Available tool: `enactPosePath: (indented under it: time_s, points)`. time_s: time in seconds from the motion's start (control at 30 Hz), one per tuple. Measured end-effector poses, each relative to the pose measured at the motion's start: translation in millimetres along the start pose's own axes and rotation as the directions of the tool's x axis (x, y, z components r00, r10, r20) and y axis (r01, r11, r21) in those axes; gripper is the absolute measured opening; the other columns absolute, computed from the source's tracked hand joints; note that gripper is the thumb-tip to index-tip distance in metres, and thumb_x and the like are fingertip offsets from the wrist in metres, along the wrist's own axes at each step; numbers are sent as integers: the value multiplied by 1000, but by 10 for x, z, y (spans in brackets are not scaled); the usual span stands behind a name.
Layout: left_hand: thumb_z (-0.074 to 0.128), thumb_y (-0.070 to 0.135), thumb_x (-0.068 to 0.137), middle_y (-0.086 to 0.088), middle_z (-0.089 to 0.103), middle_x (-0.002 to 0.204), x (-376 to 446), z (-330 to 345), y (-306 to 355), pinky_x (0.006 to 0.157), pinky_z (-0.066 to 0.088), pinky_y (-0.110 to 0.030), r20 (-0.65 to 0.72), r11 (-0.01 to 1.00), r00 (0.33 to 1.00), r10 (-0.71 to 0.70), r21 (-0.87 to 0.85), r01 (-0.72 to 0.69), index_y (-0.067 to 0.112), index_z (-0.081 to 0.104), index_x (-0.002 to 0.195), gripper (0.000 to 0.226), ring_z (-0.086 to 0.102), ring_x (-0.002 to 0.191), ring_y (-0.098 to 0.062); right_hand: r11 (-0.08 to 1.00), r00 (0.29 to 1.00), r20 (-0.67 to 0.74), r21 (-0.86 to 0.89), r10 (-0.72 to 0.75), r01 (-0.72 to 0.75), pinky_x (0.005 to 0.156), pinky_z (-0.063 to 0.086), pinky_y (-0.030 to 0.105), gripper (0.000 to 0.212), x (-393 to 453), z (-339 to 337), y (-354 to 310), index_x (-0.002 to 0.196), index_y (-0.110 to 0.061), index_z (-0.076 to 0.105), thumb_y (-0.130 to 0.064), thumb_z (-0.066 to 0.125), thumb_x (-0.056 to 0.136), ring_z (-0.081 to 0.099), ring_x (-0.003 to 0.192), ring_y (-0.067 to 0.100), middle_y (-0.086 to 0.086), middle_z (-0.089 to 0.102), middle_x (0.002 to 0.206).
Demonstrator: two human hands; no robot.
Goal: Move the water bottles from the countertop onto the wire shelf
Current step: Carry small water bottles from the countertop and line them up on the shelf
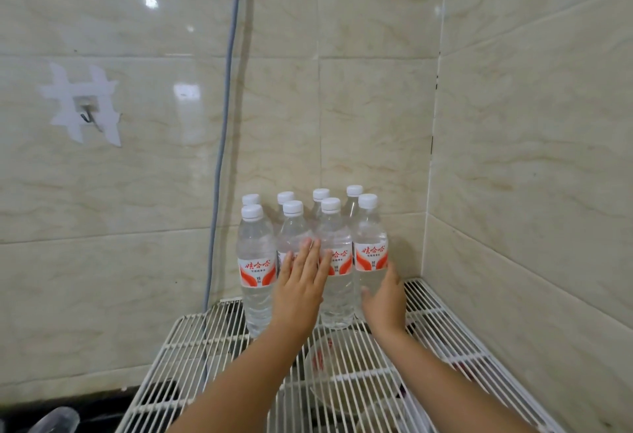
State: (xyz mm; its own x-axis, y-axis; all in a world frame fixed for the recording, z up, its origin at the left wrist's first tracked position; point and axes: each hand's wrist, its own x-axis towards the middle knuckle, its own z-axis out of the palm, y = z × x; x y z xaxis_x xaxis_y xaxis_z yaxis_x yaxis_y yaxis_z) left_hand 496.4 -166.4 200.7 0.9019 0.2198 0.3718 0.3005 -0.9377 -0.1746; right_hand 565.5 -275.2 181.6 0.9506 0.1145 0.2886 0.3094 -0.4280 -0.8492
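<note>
Eight upright water bottles point(337, 261) crowd the wire shelf's point(445, 323) back corner; left hand point(301, 282) presses flat, right hand point(385, 302) cups the rightmost

Bright, even indoor light — glossy wall tiles point(137, 38) carry white glare spots at upper left. The cable point(226, 97) casts a soft shadow to its right. Tile lines bow at the edges — wide-angle distortion; the lower-left corner is blurred.
</note>
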Motion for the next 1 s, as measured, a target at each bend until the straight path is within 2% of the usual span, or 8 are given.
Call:
enactPosePath:
  time_s: [0.13,0.23,0.37,0.53,0.63,0.8,0.9,1.0]
  points:
    - [37,29,98,-1,-46,127,-33,-12,20,87,-37,-34,-7,1000,1000,3,-22,-3,19,-33,126,76,-51,107,-17,997,997,74,-73,6,-1,103,39,33,74,-62,-48,-21,145,-8,13,-7,58,87,41,130,27,15,32,144]
    - [33,34,98,-2,-39,134,-143,-71,-37,101,-27,-38,-20,999,1000,-11,-33,10,20,-30,128,71,-42,120,-19,978,997,75,-211,12,4,105,36,34,75,-187,-56,-88,146,-9,7,-13,56,89,37,131,28,16,25,147]
    - [31,37,98,-1,-24,151,-452,-189,-377,115,-9,-41,-44,994,995,-89,-66,86,22,-9,146,64,-21,141,-22,864,975,136,-453,-176,219,116,21,41,68,-469,14,-316,145,-11,17,-20,55,89,18,141,32,16,12,153]
    - [38,37,95,-6,6,157,-1271,-216,-1283,115,8,-42,-10,941,945,-327,-99,324,18,25,143,53,1,145,-24,801,888,330,-407,-319,439,115,19,47,54,-1019,492,-907,138,-9,34,-19,52,88,19,139,32,15,24,149]
    - [37,38,96,-8,10,156,-1946,-163,-1930,115,12,-42,86,859,860,-503,-52,509,16,32,140,50,5,144,-27,740,801,445,-358,-400,569,109,27,44,41,-1494,1032,-1313,123,-6,48,-22,52,86,30,131,32,15,41,135]
    - [45,36,91,-12,35,144,-3240,81,-2762,106,28,-39,172,670,656,-735,35,742,11,49,126,43,27,136,-28,616,600,638,-239,-483,750,108,26,42,37,-2529,2011,-1889,121,-5,51,-19,50,87,30,131,32,15,46,130]
    - [42,36,92,-9,35,144,-3896,254,-3046,106,31,-39,293,538,497,-817,73,840,14,46,128,42,29,134,-28,574,487,758,-185,-434,798,105,27,41,32,-3146,2541,-2044,116,-9,54,-20,52,86,34,125,31,12,47,127]
    - [39,39,94,-8,37,142,-4341,435,-3196,104,32,-37,381,444,380,-843,93,891,15,40,133,46,29,133,-26,525,415,850,-202,-326,827,104,29,40,36,-3600,3041,-1961,120,-11,51,-20,52,86,36,124,30,10,48,130]
